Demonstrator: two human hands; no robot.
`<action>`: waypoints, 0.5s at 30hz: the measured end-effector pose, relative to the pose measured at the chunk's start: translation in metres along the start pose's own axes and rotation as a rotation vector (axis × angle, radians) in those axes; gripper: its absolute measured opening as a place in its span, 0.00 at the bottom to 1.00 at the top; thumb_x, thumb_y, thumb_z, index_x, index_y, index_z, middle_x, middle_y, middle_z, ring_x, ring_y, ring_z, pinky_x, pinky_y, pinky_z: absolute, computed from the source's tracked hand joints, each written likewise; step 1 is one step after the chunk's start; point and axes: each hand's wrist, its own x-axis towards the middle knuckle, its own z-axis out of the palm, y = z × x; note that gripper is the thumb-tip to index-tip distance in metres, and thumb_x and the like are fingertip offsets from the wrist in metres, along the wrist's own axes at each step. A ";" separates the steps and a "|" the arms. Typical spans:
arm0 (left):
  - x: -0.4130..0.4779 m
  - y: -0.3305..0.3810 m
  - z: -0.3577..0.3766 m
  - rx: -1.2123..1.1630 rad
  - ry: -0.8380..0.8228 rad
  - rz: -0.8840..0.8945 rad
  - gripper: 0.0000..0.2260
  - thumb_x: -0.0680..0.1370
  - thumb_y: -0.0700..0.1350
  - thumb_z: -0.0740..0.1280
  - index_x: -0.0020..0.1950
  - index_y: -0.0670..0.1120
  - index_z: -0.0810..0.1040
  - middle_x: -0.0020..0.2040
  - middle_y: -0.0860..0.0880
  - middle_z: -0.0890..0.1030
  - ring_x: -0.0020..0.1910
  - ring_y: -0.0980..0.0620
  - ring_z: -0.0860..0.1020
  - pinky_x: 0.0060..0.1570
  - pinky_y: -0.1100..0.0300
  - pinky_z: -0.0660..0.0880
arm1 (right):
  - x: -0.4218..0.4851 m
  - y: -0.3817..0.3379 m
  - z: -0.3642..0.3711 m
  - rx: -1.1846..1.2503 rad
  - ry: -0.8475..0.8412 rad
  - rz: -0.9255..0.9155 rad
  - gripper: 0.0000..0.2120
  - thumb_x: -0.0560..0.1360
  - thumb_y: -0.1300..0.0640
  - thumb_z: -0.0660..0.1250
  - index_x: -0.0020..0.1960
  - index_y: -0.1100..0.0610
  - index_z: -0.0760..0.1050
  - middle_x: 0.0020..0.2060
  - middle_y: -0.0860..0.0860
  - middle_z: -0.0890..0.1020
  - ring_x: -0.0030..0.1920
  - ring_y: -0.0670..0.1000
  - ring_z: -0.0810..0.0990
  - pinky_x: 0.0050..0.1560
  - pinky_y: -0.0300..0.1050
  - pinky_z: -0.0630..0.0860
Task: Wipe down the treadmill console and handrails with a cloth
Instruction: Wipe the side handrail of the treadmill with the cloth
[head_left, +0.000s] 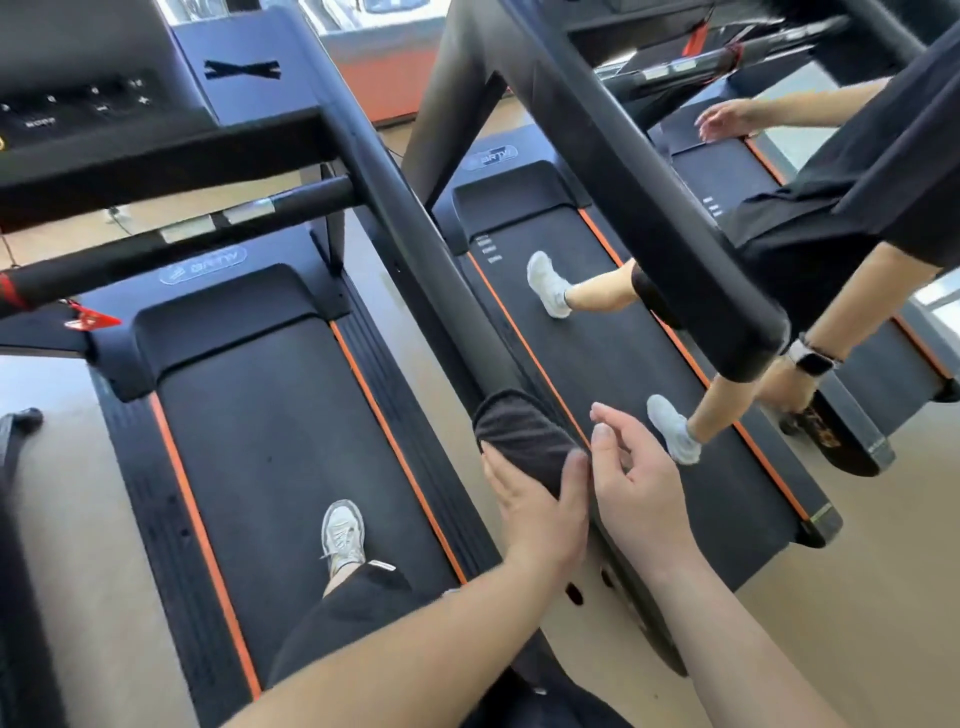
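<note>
A dark cloth (519, 434) is wrapped over the near end of my treadmill's right handrail (415, 249). My left hand (535, 512) grips the cloth and the rail end, thumb on the right side. My right hand (636, 488) hovers just right of it with fingers loosely curled, holding nothing. The black console (78, 104) with its buttons sits at the top left. A crossbar (171, 244) with silver sensor plates runs below the console.
My shoe (343, 535) stands on the black belt (275, 441) edged in orange. On the neighbouring treadmill (639, 364) to the right a person in white shoes (548, 283) is walking. That machine's handrail (675, 234) passes above my right hand.
</note>
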 end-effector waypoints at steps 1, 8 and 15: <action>0.015 0.012 -0.007 -0.057 0.029 -0.041 0.45 0.78 0.64 0.66 0.84 0.47 0.44 0.83 0.48 0.53 0.81 0.48 0.55 0.77 0.55 0.54 | 0.001 -0.001 0.000 -0.005 -0.004 -0.002 0.14 0.83 0.56 0.62 0.67 0.54 0.78 0.60 0.41 0.81 0.62 0.38 0.77 0.66 0.40 0.74; 0.115 0.077 -0.047 -0.063 0.226 -0.067 0.49 0.71 0.75 0.62 0.81 0.43 0.57 0.79 0.44 0.66 0.77 0.43 0.66 0.77 0.47 0.62 | 0.018 -0.014 0.010 0.000 -0.047 -0.019 0.13 0.83 0.57 0.63 0.65 0.53 0.79 0.55 0.43 0.83 0.55 0.39 0.80 0.54 0.26 0.71; 0.054 0.041 -0.011 0.432 0.193 0.239 0.44 0.77 0.65 0.48 0.80 0.38 0.33 0.82 0.40 0.36 0.82 0.46 0.37 0.81 0.50 0.44 | 0.062 -0.034 0.032 -0.001 -0.047 -0.055 0.12 0.83 0.57 0.63 0.64 0.53 0.80 0.54 0.40 0.82 0.56 0.35 0.79 0.58 0.31 0.73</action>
